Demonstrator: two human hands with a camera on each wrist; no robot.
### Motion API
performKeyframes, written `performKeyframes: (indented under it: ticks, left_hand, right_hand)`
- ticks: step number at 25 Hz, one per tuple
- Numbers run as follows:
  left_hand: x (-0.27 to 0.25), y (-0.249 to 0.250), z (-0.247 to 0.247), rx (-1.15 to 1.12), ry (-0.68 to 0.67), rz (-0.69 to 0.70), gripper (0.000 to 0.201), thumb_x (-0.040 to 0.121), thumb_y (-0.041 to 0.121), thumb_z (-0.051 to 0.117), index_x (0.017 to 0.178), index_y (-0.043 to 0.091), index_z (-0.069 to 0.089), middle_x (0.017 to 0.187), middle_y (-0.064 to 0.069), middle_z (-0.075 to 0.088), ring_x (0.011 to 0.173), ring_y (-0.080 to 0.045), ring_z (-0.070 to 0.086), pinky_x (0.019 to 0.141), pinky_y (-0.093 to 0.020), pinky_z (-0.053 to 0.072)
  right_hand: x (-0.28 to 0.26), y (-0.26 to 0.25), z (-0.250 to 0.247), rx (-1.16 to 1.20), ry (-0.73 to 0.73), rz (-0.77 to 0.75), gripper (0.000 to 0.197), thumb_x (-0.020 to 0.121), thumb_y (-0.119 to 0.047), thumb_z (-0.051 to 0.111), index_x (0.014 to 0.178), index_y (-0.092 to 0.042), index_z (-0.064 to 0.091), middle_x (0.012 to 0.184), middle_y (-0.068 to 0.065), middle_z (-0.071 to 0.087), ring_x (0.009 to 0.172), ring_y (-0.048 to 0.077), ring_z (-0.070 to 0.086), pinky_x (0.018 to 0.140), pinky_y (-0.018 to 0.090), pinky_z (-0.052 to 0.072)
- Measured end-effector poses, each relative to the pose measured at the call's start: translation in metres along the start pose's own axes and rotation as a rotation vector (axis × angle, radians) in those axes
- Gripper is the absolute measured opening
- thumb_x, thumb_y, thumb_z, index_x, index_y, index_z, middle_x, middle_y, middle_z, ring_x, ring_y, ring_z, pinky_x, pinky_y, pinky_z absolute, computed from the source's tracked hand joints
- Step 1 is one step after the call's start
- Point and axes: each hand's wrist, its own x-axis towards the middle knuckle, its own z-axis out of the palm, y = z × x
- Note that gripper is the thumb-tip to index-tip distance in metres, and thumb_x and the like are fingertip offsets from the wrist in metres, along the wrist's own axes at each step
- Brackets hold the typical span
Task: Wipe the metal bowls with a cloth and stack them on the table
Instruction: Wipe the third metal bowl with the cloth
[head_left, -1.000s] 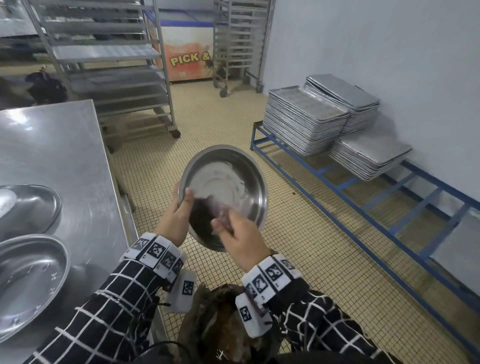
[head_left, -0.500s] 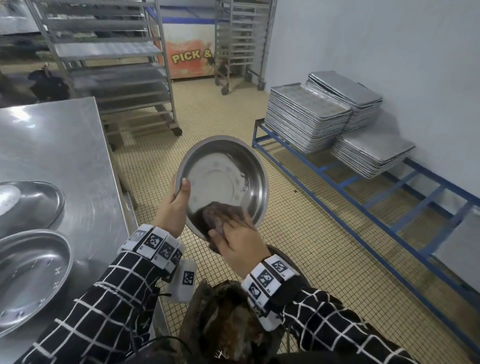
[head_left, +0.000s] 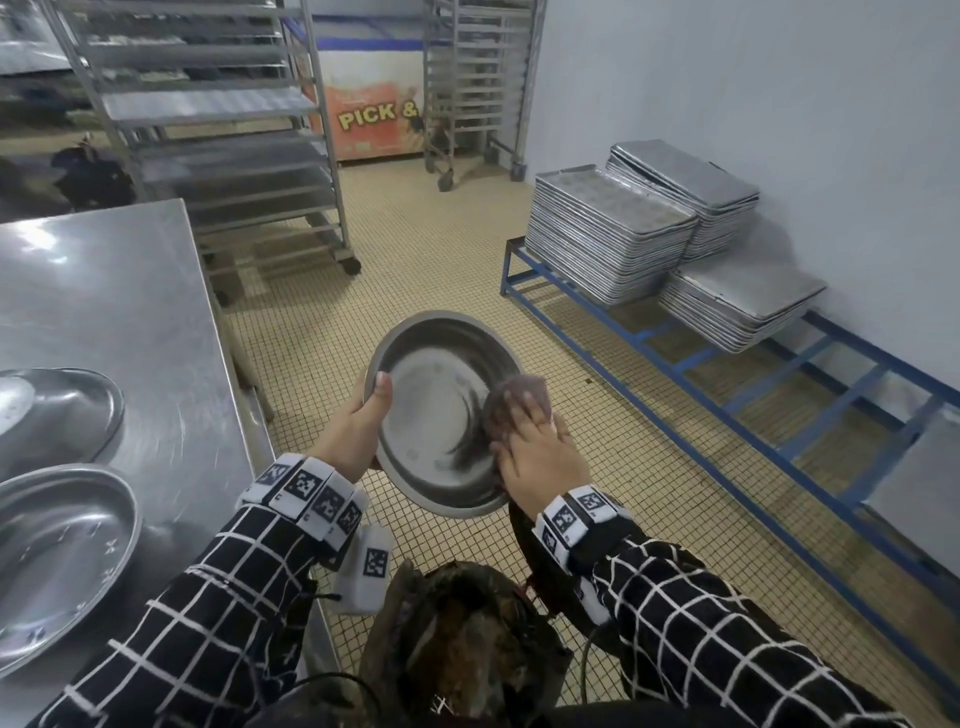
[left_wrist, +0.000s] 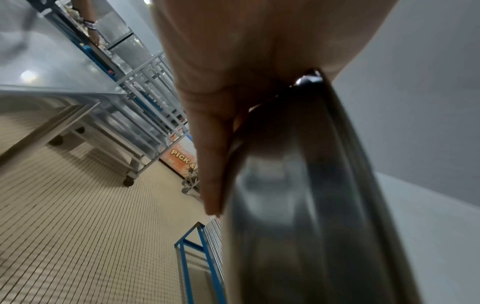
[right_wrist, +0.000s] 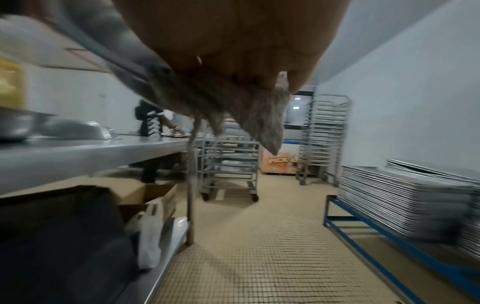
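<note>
Metal bowl (head_left: 441, 410) at centre of head view, held over the tiled floor (head_left: 363, 291), off the table, tilted with its inside facing the camera. Left hand (head_left: 358, 431) grips the left rim: thumb over the edge inside, fingers behind. Right hand (head_left: 540, 452) presses a brownish cloth (head_left: 514, 402) against the bowl's right rim, fingers spread flat over it; cloth pokes out above the fingertips.

Left wrist view: bowl's rim (left_wrist: 309, 80) wedged between thumb and fingers, outer wall (left_wrist: 298, 205) running down the frame, blurred. Head view cannot show these fingers behind the bowl. Right wrist view: cloth (right_wrist: 249, 111) hangs below the hand (right_wrist: 233, 41), a frayed corner pointing down; bowl edge (right_wrist: 116, 47) at upper left, blurred. Whether the thumb curls round the cloth cannot be told.

Only the right wrist view shows under the steel table (right_wrist: 78, 152): cardboard box (right_wrist: 153, 193) and white plastic bag (right_wrist: 148, 236) on the lower shelf, another person (right_wrist: 149, 121) at the far end.

Head view, left edge: two more bowls (head_left: 57, 551) (head_left: 47, 415) lie side by side on the table (head_left: 119, 301), not stacked. Right: tray stacks (head_left: 608, 244) on a blue rack (head_left: 727, 374).

Versus 0.5 s ago: cloth and right hand moved from the bowl's lower inside to its right rim; bowl sits lower in frame and less upright. Left-hand grip unchanged.
</note>
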Motion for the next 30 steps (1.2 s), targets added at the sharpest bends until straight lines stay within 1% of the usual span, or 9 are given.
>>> performKeyframes:
  ticks: [3, 5, 7, 11, 16, 19, 22, 25, 30]
  left_hand:
    - [0.002, -0.001, 0.001, 0.004, -0.055, -0.092, 0.059, 0.095, 0.057, 0.022, 0.127, 0.016, 0.050, 0.105, -0.005, 0.067, 0.087, -0.017, 0.065, 0.074, -0.025, 0.051]
    - [0.007, -0.004, -0.006, -0.071, -0.084, -0.159, 0.066, 0.090, 0.064, 0.025, 0.115, 0.014, 0.059, 0.100, -0.017, 0.070, 0.091, -0.033, 0.068, 0.085, -0.046, 0.054]
    - [0.009, -0.006, -0.010, -0.136, -0.106, -0.217, 0.067, 0.088, 0.065, 0.029, 0.107, 0.010, 0.063, 0.103, -0.024, 0.068, 0.095, -0.042, 0.065, 0.088, -0.052, 0.052]
    - [0.007, -0.010, -0.012, -0.206, -0.144, -0.231, 0.068, 0.088, 0.060, 0.039, 0.115, 0.003, 0.062, 0.109, -0.030, 0.063, 0.100, -0.049, 0.060, 0.093, -0.058, 0.047]
    - [0.004, -0.019, -0.002, -0.295, 0.030, -0.024, 0.060, 0.084, 0.036, 0.063, 0.137, 0.027, 0.037, 0.116, -0.014, 0.061, 0.084, -0.026, 0.069, 0.070, -0.038, 0.057]
    - [-0.002, -0.024, 0.011, -0.257, 0.028, 0.038, 0.053, 0.089, 0.030, 0.059, 0.135, 0.033, 0.033, 0.115, -0.006, 0.060, 0.093, -0.026, 0.068, 0.077, -0.042, 0.057]
    - [-0.006, -0.018, 0.019, -0.264, 0.153, -0.033, 0.034, 0.090, 0.042, 0.045, 0.108, 0.016, 0.056, 0.098, -0.018, 0.065, 0.089, -0.033, 0.064, 0.084, -0.046, 0.054]
    - [-0.009, -0.013, 0.016, -0.226, 0.321, -0.089, 0.026, 0.100, 0.032, 0.036, 0.078, 0.025, 0.048, 0.076, -0.001, 0.054, 0.073, -0.019, 0.053, 0.064, -0.020, 0.042]
    - [-0.005, -0.024, 0.007, -0.112, 0.282, -0.070, 0.040, 0.102, 0.032, 0.032, 0.132, 0.009, 0.045, 0.099, -0.001, 0.057, 0.075, -0.002, 0.050, 0.065, -0.009, 0.036]
  right_hand:
    - [0.005, 0.010, -0.009, 0.369, 0.215, 0.087, 0.059, 0.099, -0.048, 0.014, 0.152, -0.028, -0.002, 0.157, -0.016, -0.010, 0.142, 0.012, 0.020, 0.090, 0.027, 0.050]
    - [0.003, 0.010, -0.021, 0.608, 0.365, 0.167, 0.056, 0.099, -0.047, 0.024, 0.150, -0.025, 0.021, 0.154, -0.016, 0.023, 0.096, 0.007, 0.058, 0.057, 0.008, 0.045]
    - [0.007, 0.011, -0.037, 0.780, 0.389, 0.304, 0.049, 0.099, -0.044, 0.032, 0.132, -0.015, 0.050, 0.115, -0.003, 0.063, 0.071, 0.008, 0.059, 0.054, 0.012, 0.046]
    - [0.009, 0.023, -0.056, 0.944, 0.218, 0.351, 0.029, 0.097, -0.037, 0.048, 0.119, -0.020, 0.056, 0.094, -0.005, 0.062, 0.076, 0.002, 0.058, 0.053, 0.009, 0.036]
    - [0.010, 0.015, -0.048, 1.011, 0.352, 0.497, 0.019, 0.097, -0.023, 0.051, 0.112, -0.012, 0.056, 0.086, -0.003, 0.061, 0.074, 0.008, 0.061, 0.053, 0.013, 0.044]
    - [0.006, 0.002, -0.044, 1.115, 0.441, 0.572, 0.017, 0.098, -0.024, 0.048, 0.105, -0.009, 0.053, 0.082, -0.005, 0.057, 0.072, 0.005, 0.059, 0.053, 0.014, 0.041]
    - [-0.003, -0.009, -0.042, 1.172, 0.389, 0.512, 0.021, 0.099, -0.032, 0.044, 0.104, -0.014, 0.054, 0.085, -0.005, 0.061, 0.070, 0.002, 0.059, 0.051, 0.012, 0.040]
    - [-0.014, -0.014, -0.040, 1.044, 0.243, 0.451, 0.029, 0.100, -0.037, 0.038, 0.105, -0.015, 0.055, 0.089, -0.001, 0.064, 0.068, 0.002, 0.058, 0.047, 0.009, 0.038]
    - [-0.019, -0.027, -0.031, 1.035, 0.252, 0.324, 0.024, 0.096, -0.036, 0.048, 0.102, -0.015, 0.058, 0.095, 0.008, 0.063, 0.070, 0.010, 0.061, 0.060, 0.018, 0.052]
